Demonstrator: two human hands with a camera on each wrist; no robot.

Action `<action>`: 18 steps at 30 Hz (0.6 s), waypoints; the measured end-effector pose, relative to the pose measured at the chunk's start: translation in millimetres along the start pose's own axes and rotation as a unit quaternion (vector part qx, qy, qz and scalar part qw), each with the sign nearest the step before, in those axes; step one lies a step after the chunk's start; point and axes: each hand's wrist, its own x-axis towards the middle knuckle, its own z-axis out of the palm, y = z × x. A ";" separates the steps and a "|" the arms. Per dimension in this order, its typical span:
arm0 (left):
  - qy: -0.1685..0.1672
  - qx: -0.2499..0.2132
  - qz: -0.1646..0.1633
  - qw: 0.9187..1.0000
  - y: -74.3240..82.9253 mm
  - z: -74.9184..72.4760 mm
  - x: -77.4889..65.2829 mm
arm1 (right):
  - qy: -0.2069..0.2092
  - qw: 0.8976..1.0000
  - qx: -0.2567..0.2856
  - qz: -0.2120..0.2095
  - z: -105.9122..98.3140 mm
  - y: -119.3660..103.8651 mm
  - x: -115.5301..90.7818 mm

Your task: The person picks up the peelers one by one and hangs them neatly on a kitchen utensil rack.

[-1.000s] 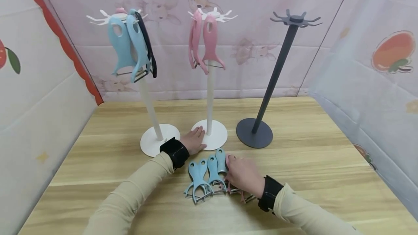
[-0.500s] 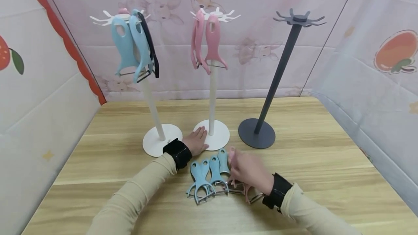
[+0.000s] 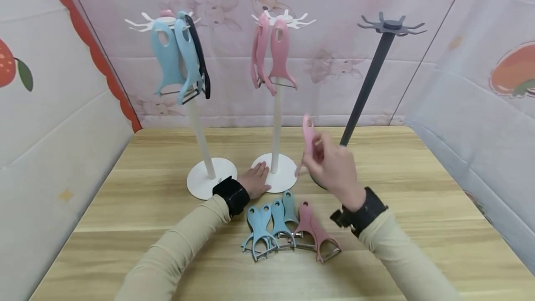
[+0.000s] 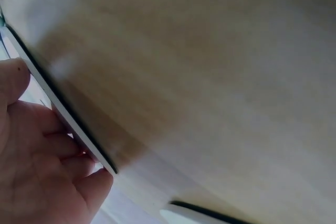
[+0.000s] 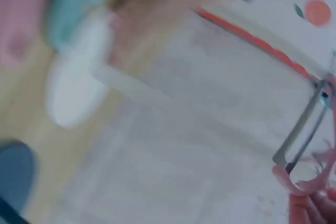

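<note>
My right hand [image 3: 334, 166] pinches a pink Y-shaped peeler [image 3: 308, 134], raised above the table with its holed handle end up. In the right wrist view the peeler's metal blade [image 5: 299, 129] shows at the right edge. My left hand [image 3: 254, 182] rests on the round base [image 3: 288, 172] of the middle white stand, fingers extended. Pink peelers [image 3: 280, 52] hang from that stand's hooks. Below the hands, several blue peelers [image 3: 260, 229] and two pink peelers [image 3: 305, 219] lie partly overlapping on the table.
The left white stand [image 3: 198, 136] carries blue peelers [image 3: 167, 55] and a black peeler [image 3: 199, 55]. A dark grey stand [image 3: 369, 82] with bare hooks rises behind my right hand, which partly covers its base. Printed cloth walls [image 3: 330, 92] enclose the wooden table [image 3: 401, 245].
My right hand has lifted the pink peeler up from the pile, toward the space between the middle and grey stands. The left hand stays on the middle base.
</note>
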 end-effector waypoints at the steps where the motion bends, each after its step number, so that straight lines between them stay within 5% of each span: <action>1: -0.002 -0.001 -0.001 1.000 0.3 -0.7 -0.7 | 0.028 1.000 0.006 -0.009 -2.4 -0.3 11.0; 5: -0.005 -0.009 0.000 1.000 1.6 -2.5 -2.7 | 0.108 0.993 0.023 -0.033 -11.7 -3.6 53.4; 10: -0.011 -0.025 -0.007 1.000 4.1 -6.4 -5.6 | 0.155 0.987 0.025 -0.031 -17.9 -8.5 93.7; 18: -0.011 -0.021 -0.014 1.000 5.2 -8.9 -7.4 | 0.145 0.989 -0.006 -0.037 -15.2 -10.6 123.2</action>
